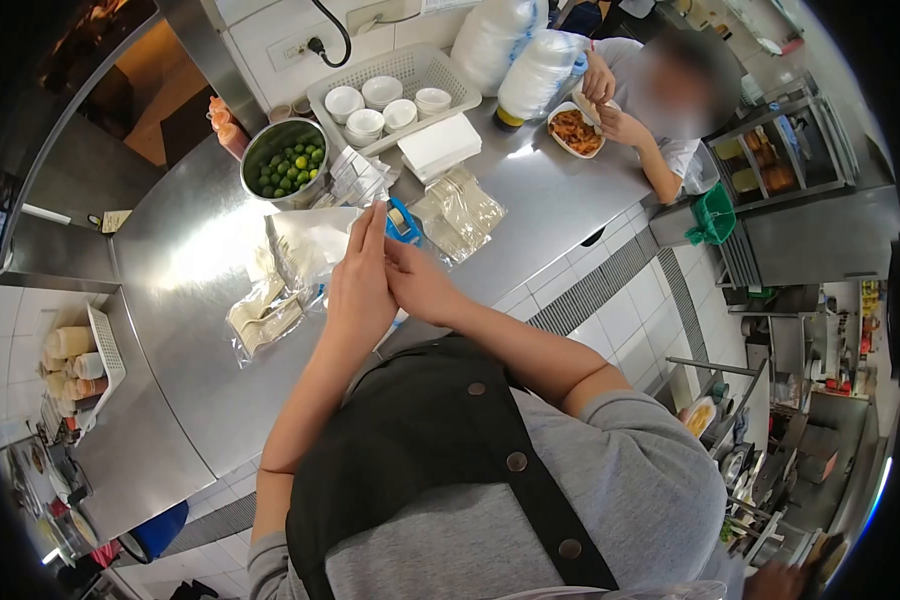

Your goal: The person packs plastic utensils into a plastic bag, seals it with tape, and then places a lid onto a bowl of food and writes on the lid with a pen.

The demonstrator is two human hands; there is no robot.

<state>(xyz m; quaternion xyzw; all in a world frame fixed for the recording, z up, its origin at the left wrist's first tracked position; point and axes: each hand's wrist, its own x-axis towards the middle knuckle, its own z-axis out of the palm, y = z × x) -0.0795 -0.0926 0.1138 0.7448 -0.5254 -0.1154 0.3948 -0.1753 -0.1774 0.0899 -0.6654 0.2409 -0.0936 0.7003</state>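
Note:
My left hand and my right hand meet palm to palm above the front of the steel counter. The left fingers are straight and point away from me, with nothing visible in them. Most of my right fingers are hidden behind the left hand. Just beyond my hands is a blue tape dispenser. Clear bags of wrapped wooden cutlery lie to the left, and flat packets in clear wrap lie to the right.
A steel bowl of limes, a basket of small white cups, white napkins and wrapped stacks of lids stand along the back. At right, a co-worker's hands hold something over a food container. Orange-red bottles stand at left.

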